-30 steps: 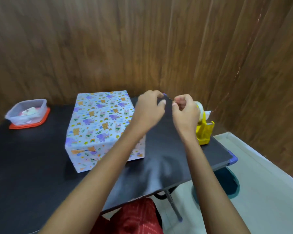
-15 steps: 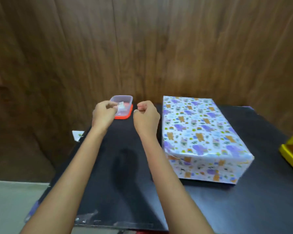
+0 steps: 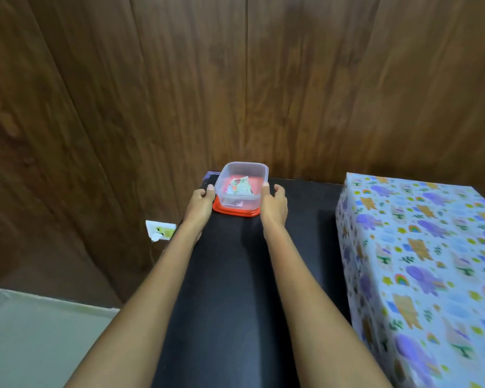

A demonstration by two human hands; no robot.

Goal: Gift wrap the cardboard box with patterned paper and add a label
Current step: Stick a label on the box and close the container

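I see both arms reaching away from me across the black tabletop (image 3: 235, 303) to the far left corner. A clear plastic tub (image 3: 230, 175) with rounded corners sits there, open, on an orange-red lid (image 3: 235, 212). Inside the tub lie a few small printed paper labels (image 3: 240, 189), too blurred for me to read.

The left hand (image 3: 200, 204) is at the tub's left side, with its thumb tip against the wall just under the rim. Its other fingers are bent on the outer side, and I cannot tell whether they hold the lid's edge or only rest by it. The right hand (image 3: 273, 204) is at the tub's right side, with its thumb laid straight along the wall. Its fingers are loosely bent further right and off the plastic. The two hands are apart, with the tub between them.

The rectangular box wrapped in pale blue paper with purple, orange and rainbow figures (image 3: 417, 261) lies on the right of the tabletop, running from near to far. It is well apart from the tub and from both hands, and I see no label on the faces that show.

A brown wood-panelled wall (image 3: 179, 93) stands behind. A white wall socket (image 3: 160, 230) is low on the left, and pale floor (image 3: 39, 331) shows at near left.
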